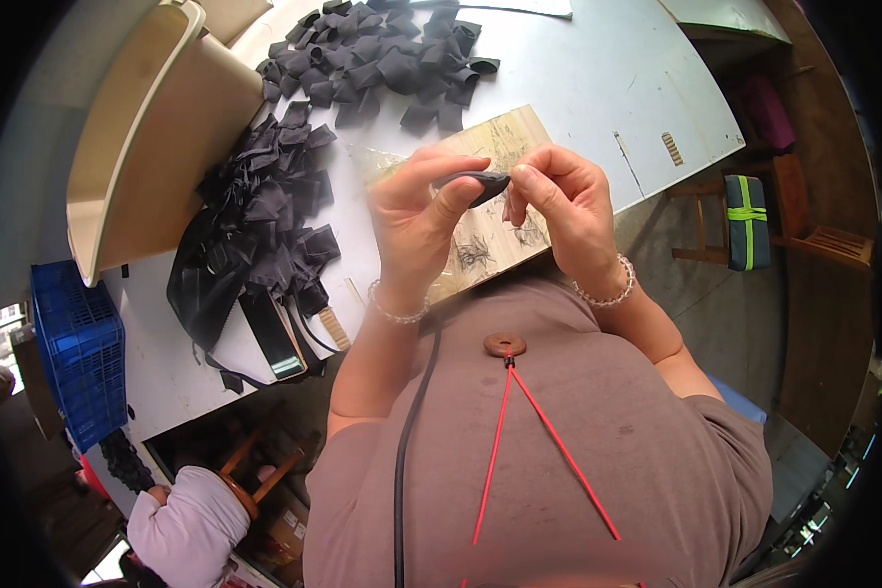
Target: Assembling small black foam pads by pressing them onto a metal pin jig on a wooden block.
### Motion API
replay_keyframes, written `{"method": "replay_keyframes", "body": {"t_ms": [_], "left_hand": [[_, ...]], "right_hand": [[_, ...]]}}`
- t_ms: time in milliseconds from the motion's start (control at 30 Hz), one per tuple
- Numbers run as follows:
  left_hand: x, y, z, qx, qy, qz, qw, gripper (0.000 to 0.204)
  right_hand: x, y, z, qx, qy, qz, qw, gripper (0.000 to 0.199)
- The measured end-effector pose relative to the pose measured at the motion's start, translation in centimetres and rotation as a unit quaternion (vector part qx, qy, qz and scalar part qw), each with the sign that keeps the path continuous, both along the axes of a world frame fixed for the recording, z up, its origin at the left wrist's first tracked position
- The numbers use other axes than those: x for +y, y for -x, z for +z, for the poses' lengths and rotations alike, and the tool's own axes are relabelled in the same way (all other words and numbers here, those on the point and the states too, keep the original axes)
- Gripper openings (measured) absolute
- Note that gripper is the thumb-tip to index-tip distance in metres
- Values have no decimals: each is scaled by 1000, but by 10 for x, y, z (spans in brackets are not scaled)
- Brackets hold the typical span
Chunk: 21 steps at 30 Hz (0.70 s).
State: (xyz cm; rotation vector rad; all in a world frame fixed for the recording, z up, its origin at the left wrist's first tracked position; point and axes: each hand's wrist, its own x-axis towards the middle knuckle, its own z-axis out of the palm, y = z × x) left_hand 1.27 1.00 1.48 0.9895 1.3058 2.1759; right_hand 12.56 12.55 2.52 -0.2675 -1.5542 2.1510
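Observation:
A small folded piece of black fabric (488, 186) is held up over a pale wooden board (519, 125). My left hand (409, 220) grips it between thumb and fingers at its left side. At the right tip of the piece, the thumb and forefinger of my right hand (576, 204) are pinched together on its end; whether a loose thread is also between them is too small to tell. Dark thread scraps (472, 256) lie scattered on the board below my hands. The board rests at the table's near edge, close to my body.
Black fabric pieces (392, 67) are heaped at the far side of the white table (559, 59), with another heap (274, 211) on the left. A beige bin (171, 147) and a blue crate (78, 343) stand farther left. A phone-like dark slab (271, 333) lies near the edge. Another person (191, 519) sits lower left.

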Motion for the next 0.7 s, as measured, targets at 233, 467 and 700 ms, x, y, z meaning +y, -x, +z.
{"method": "replay_keyframes", "body": {"t_ms": [233, 467, 700], "left_hand": [[0, 2, -3, 3, -28, 9, 1000, 16], [0, 3, -10, -33, -51, 3, 998, 16], [-6, 8, -9, 75, -11, 48, 996, 19]], "right_hand": [[-3, 14, 23, 100, -313, -123, 936, 21], [-6, 14, 16, 103, -402, -176, 893, 20], [-6, 16, 33, 116, -450, -165, 870, 19]]}}
